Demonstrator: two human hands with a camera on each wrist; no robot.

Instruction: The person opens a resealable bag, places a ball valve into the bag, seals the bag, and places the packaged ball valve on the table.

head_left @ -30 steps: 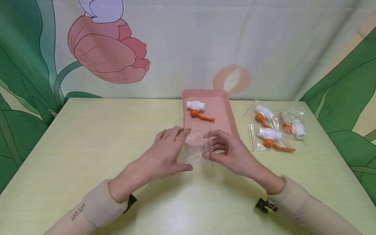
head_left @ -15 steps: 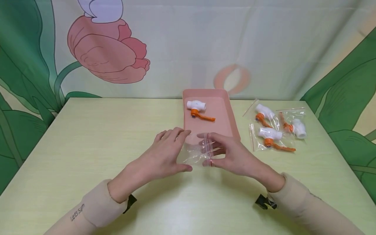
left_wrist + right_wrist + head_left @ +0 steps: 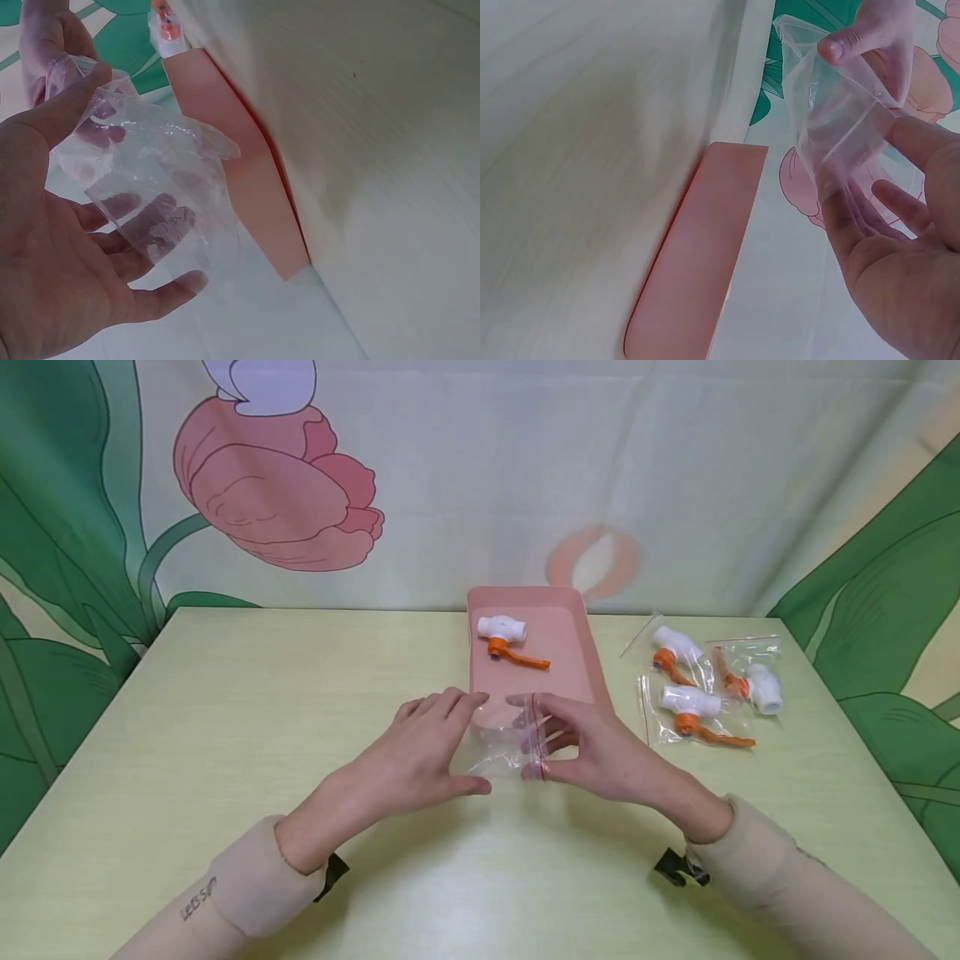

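A clear zip bag (image 3: 498,752) with a red line along its mouth is held in the air between both hands. My left hand (image 3: 412,743) holds the bag's left part, thumb on the near side and fingers on the far side. My right hand (image 3: 592,747) holds the mouth at the right, its fingers and thumb spread apart there. In the left wrist view fingertips show through the plastic bag (image 3: 157,165); nothing is visible inside besides fingers. Beyond the hands, a white ball valve (image 3: 501,628) with an orange handle lies in a pink tray (image 3: 566,635).
At the right of the table lie three bagged valves: one at the back (image 3: 677,645), one at the far right (image 3: 763,689) and one nearer me (image 3: 690,703). A floral curtain (image 3: 450,485) hangs behind the table (image 3: 300,660).
My right hand has shifted slightly along the bag's mouth, and the red line has changed its tilt. The left hand stays almost still. The tray and the valves have not moved.
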